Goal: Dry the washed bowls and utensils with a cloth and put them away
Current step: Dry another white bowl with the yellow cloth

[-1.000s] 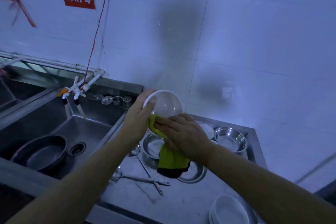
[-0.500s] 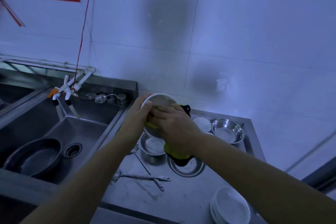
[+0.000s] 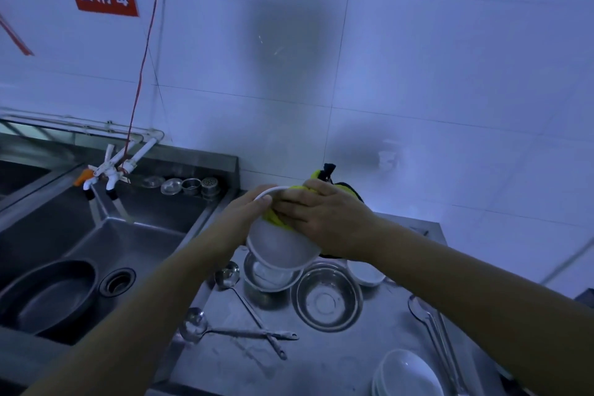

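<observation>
My left hand (image 3: 246,212) grips the rim of a white bowl (image 3: 279,247), held up over the steel counter with its underside tilted toward me. My right hand (image 3: 324,219) presses a yellow and black cloth (image 3: 275,219) into the bowl, fingers curled over the cloth. Part of the cloth sticks out behind my right hand. Below lie a steel bowl (image 3: 328,297), a second steel bowl (image 3: 271,276) under the white one, a small white dish (image 3: 366,273), two ladles (image 3: 196,325) crossed on the counter, and stacked white bowls (image 3: 406,374) at the front right.
A deep steel sink (image 3: 128,244) lies to the left with a dark pan (image 3: 48,296) in it and a drain (image 3: 117,281). White taps (image 3: 109,170) hang over its back edge beside small metal strainers (image 3: 189,185). Long spoons (image 3: 430,321) lie at the right. A tiled wall stands behind.
The bowl has tipped from facing me to showing its underside. My right hand with the cloth moved from below the rim to inside the bowl. The view shifted down over the counter.
</observation>
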A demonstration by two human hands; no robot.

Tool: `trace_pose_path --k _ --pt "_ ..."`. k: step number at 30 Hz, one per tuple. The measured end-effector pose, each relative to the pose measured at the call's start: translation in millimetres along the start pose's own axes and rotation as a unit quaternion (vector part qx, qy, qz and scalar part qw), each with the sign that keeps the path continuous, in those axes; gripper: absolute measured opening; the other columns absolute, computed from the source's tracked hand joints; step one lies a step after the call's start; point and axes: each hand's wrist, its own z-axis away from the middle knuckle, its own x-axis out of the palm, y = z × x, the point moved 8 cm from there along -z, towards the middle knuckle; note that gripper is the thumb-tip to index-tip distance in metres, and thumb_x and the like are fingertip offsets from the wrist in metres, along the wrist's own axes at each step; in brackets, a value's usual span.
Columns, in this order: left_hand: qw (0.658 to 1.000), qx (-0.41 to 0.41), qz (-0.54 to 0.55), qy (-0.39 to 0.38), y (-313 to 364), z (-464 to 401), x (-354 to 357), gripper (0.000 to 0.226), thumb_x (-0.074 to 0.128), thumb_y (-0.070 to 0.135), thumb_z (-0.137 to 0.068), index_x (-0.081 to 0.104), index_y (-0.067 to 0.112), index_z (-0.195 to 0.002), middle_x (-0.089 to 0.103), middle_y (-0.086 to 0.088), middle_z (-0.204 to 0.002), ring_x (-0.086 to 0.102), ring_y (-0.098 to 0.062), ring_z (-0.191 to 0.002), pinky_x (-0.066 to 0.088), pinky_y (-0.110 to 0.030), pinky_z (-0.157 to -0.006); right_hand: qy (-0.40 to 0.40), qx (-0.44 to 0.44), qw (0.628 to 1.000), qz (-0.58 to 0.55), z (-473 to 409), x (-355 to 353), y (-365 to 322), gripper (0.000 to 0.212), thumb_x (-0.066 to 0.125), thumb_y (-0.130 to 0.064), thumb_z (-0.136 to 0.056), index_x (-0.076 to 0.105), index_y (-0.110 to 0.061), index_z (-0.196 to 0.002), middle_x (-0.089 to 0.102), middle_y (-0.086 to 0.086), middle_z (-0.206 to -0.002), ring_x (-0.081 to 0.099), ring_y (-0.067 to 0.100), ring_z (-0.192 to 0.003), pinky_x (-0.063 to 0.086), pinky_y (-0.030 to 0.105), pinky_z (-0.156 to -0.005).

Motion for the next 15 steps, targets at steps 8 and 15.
trace_pose_path --k 8,15 --pt "0.979 0.105 -0.050 0.166 21.0 -0.9 -23.2 0.027 0.048 0.027 -0.081 0.063 0.026 -0.103 0.063 0.001 -0.103 0.058 -0.014 -0.091 0.049 -0.029 -0.075 0.086 0.193 0.968 -0.138 11.4 3.1 -10.9 0.046 0.071 -0.024 -0.064 0.071 -0.010 -0.108 0.069 0.004 -0.116 0.063 0.024 -0.101 0.040 0.037 -0.089" --pt "0.979 0.096 -0.052 0.173 17.8 -0.3 -17.1 0.022 0.049 0.019 -0.091 0.062 0.035 -0.099 0.062 0.006 -0.105 0.057 -0.013 -0.095 0.048 -0.030 -0.077 0.183 0.183 0.958 -0.125 6.8 -9.2 -36.2 0.024 0.062 -0.018 -0.085 0.071 -0.015 -0.107 0.070 0.000 -0.112 0.066 0.018 -0.092 0.046 0.034 -0.081"
